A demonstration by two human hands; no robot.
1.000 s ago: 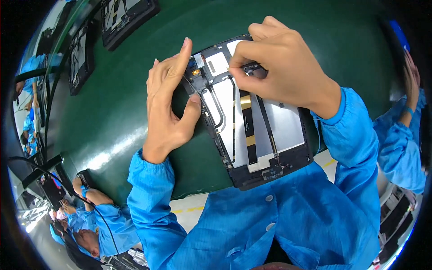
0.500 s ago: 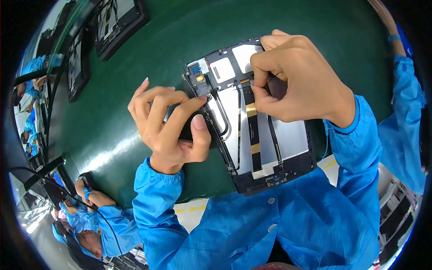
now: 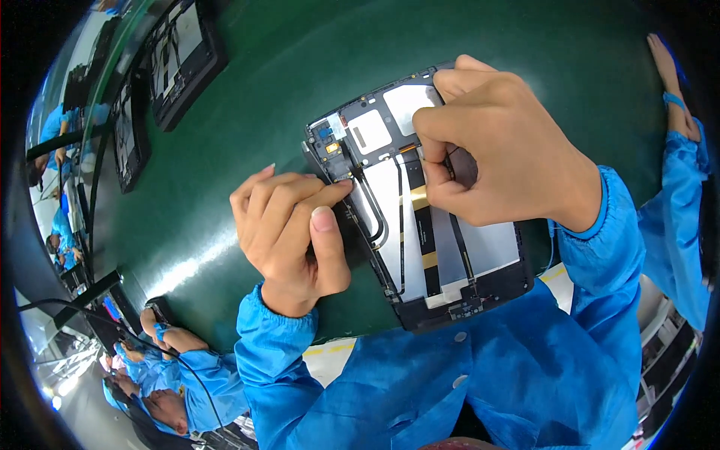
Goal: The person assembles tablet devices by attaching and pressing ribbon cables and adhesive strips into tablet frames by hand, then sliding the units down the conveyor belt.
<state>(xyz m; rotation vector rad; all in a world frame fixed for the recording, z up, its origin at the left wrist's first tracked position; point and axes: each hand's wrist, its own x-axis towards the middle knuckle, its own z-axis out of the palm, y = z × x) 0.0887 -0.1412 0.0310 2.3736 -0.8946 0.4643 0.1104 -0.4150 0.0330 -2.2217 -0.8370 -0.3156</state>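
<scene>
An opened tablet (image 3: 480, 247) lies at a slant on the green table, its silver inside, black ribbon cables and dark upper cover in sight. My left hand (image 3: 289, 236) is beside its left edge. The index fingertip rests on that edge near the top of a cable, with the thumb held apart and the other fingers loosely bent. My right hand (image 3: 495, 146) is closed in a pinch over the tablet's upper right, beside the lower border of the dark cover. Its fingers hide that part, and whatever is between the tips cannot be made out.
Two more opened tablets (image 3: 184, 64) (image 3: 129, 139) are at the far left of the green table (image 3: 277, 97). Co-workers in blue sit at left (image 3: 199, 382), and another's arm (image 3: 679, 120) rests at the right edge. A black cable (image 3: 184, 367) runs at lower left.
The whole view has shifted slightly, so most things sit lower and further right. My left fingers have closed up a little, with the index still at the tablet's edge. The right hand keeps its pinch.
</scene>
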